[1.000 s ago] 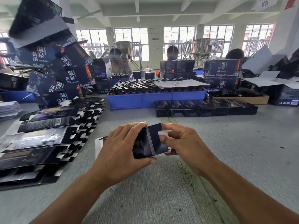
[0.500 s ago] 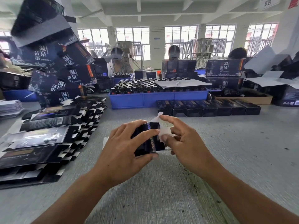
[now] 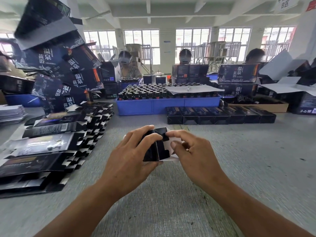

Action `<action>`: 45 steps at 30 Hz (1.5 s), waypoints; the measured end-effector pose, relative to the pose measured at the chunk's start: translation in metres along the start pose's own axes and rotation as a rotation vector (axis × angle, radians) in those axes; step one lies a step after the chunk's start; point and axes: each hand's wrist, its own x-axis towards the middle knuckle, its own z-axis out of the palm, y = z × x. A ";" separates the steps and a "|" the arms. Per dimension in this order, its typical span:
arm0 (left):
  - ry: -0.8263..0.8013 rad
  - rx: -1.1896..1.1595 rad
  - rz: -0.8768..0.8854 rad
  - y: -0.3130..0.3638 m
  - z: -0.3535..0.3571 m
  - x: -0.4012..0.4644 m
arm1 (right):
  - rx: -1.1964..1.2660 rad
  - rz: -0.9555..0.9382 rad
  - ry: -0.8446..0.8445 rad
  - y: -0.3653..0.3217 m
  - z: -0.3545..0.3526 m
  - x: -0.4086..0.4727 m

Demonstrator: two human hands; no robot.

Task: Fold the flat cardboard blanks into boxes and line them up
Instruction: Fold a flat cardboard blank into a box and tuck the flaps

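End flaps going in: our half-formed box [image 3: 156, 146] has turned its open end toward us since a second ago.

Nearest, our left hand [image 3: 131, 155] curls round the dark box body just above the grey table [image 3: 171, 202], while our right hand [image 3: 193, 151] has shifted from the side panel to the white-backed end flaps [image 3: 169, 147], pinching and pressing them inward; we judge the end closure is under way and not yet locked. There is bare table in front of and to the right of our hands, with room to set the box down. To the left the flat blanks [image 3: 51, 146] lie fanned out, their edge near our left hand. Farther off, the row of finished boxes [image 3: 220, 116] stands before the blue crate of bottles [image 3: 167, 104], with open table at its near side.
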 end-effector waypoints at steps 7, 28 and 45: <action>-0.044 0.055 0.000 -0.001 0.002 -0.001 | -0.027 0.026 -0.079 -0.002 -0.002 0.000; 0.007 0.009 -0.012 -0.002 0.007 -0.001 | 0.050 0.056 -0.021 -0.003 0.004 -0.006; 0.034 -0.013 -0.082 0.007 0.009 -0.002 | 0.212 0.092 -0.005 -0.001 0.005 -0.003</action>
